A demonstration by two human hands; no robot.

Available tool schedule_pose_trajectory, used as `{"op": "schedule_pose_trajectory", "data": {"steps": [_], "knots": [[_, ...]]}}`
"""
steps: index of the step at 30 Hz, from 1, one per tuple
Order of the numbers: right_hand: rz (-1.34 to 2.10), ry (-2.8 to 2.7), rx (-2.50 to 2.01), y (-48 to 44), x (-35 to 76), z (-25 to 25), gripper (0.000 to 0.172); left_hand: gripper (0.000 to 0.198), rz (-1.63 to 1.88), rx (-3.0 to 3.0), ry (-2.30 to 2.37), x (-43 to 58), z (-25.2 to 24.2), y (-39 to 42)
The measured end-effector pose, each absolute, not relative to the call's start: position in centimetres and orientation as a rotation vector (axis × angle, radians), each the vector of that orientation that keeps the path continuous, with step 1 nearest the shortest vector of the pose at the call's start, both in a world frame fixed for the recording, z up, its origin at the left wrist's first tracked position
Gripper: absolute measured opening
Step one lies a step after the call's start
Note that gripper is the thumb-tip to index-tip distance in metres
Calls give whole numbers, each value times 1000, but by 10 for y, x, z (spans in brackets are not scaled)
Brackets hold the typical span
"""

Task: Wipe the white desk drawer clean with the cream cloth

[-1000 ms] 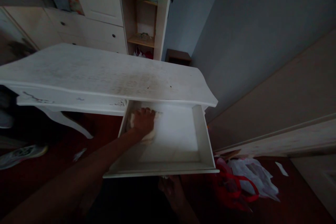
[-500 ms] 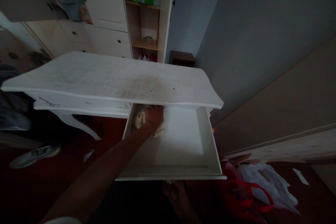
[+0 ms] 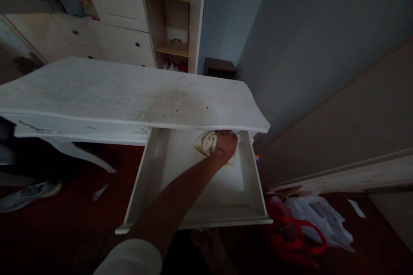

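Observation:
My left hand (image 3: 226,143) reaches into an open white drawer (image 3: 254,180) and is closed on a crumpled cream cloth (image 3: 205,142), pressing it against the drawer floor near the back right corner. The drawer hangs out of a worn white desk (image 3: 129,94). My right hand (image 3: 210,244) sits in deep shadow just below the drawer's front edge. Its fingers are too dark to make out.
A red-handled bag with white plastic (image 3: 306,227) lies on the dark red floor to the right. A shoe (image 3: 29,191) lies on the floor at left. A wardrobe with open shelves (image 3: 171,17) stands behind the desk, and a grey wall rises at right.
My left hand has slid the cloth from the drawer's back left across to the back right. The view shifted slightly.

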State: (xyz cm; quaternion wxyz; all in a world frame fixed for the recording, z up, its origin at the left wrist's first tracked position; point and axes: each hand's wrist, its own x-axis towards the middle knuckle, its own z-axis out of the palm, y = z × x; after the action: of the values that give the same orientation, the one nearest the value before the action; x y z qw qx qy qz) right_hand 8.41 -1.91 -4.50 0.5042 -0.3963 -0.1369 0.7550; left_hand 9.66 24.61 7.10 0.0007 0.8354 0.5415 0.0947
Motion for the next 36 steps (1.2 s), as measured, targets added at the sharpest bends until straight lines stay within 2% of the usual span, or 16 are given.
{"op": "schedule_pose_trajectory", "data": {"steps": [6, 11, 20, 26, 31, 36], "knots": [[1814, -317, -983, -18, 82, -45, 38, 34, 305, 2703, 1534, 97, 71, 239], [1847, -253, -991, -18, 84, -48, 38, 30, 260, 2850, 1232, 79, 61, 205], [1824, -262, -981, -17, 85, -44, 29, 20, 174, 2990, 718, 70, 56, 167], [1782, -234, -956, -13, 81, -39, 32, 19, 15, 2997, 407, 72, 57, 149], [1761, -305, -932, -11, 80, -37, 38, 20, -95, 3000, 357, 85, 51, 139], [1746, -337, -926, -10, 80, -35, 36, 13, -45, 2990, 330, 74, 56, 141]]}}
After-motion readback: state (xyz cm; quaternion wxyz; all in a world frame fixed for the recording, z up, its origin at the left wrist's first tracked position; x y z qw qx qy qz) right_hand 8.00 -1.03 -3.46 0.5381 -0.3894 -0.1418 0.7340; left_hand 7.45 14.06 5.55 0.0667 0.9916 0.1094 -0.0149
